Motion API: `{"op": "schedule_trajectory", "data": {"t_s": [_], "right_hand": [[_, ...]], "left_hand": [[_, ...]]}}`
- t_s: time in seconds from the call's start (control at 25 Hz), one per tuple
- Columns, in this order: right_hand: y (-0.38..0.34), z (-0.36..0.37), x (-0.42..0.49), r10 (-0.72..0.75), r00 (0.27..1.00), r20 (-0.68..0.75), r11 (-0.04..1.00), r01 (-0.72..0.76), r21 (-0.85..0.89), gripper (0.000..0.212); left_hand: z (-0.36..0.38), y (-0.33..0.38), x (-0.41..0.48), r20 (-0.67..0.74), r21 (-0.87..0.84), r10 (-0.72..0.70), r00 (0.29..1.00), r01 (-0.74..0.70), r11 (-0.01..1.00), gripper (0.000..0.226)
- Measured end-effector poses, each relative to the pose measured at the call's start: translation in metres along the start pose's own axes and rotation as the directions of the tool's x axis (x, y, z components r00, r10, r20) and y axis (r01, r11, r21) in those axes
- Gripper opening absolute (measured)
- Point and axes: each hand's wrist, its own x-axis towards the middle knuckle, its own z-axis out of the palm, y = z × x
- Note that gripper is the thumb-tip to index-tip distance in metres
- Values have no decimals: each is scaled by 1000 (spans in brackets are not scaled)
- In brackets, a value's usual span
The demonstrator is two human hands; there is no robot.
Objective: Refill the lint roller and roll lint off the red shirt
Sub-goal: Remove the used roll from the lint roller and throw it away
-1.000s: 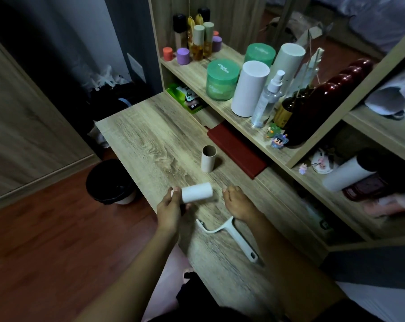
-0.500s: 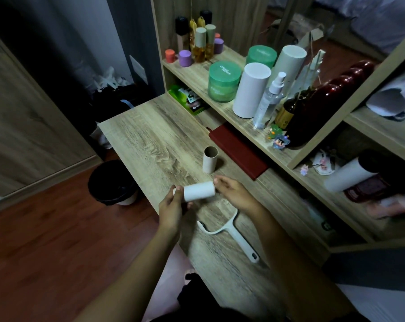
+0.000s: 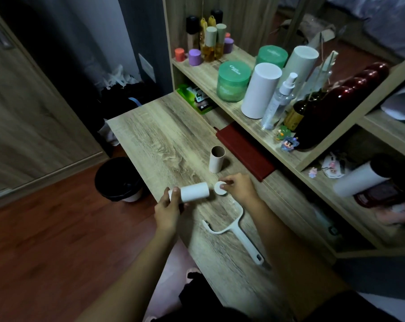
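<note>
Fingers of the left grip (image 3: 167, 211) cover the left end of the white paper-wrapped refill roll (image 3: 194, 192). The thumb of the right grip (image 3: 240, 188) hides part of a small white round cap (image 3: 219, 190), and that piece is hard to make out in detail. The far edge of the folded dark red shirt (image 3: 243, 152) slips under the wooden shelf unit (image 3: 287, 156). There is one roll, one cap, one brown cardboard tube (image 3: 216, 159) standing upright, one white plastic lint roller handle (image 3: 234, 231) lying flat, and one shirt. The left grip is clamped round the roll's left end, holding it level over the wooden desk (image 3: 159, 140). The right grip pinches the cap just right of the roll's other end, narrowly apart from it. The handle lies nearer than both, the tube just beyond them, and the shirt to the right of the tube.
</note>
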Motion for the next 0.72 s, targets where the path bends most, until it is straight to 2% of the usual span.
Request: {"op": "schedule_trajectory", "data": {"t_s": [0.16,0.36,0.52,0.64,0.68,0.72], "right_hand": [[7,9,13,66,998,20,984,-62,-166,24],[11,17,18,-22,1000,-15,976,18,-218,24],[7,14,5,-45,991,-124,996,34,-87,20],[-9,3,-15,-159,943,-292,986,164,-10,19],[-16,-1,-23,-179,943,-282,980,196,32,22],[-23,-5,-30,-176,962,-211,975,199,97,26]], "left_hand": [[-7,5,0,20,25,15,1000,-16,1000,82],[-8,6,-5,15,15,8,1000,-8,1000,77],[-6,3,-7,24,38,19,1000,-20,999,78],[-2,9,-10,65,63,-2,998,-2,998,70],[1,11,-13,85,51,-7,996,2,999,61],[6,12,-15,109,30,-5,994,2,1000,52]]}}
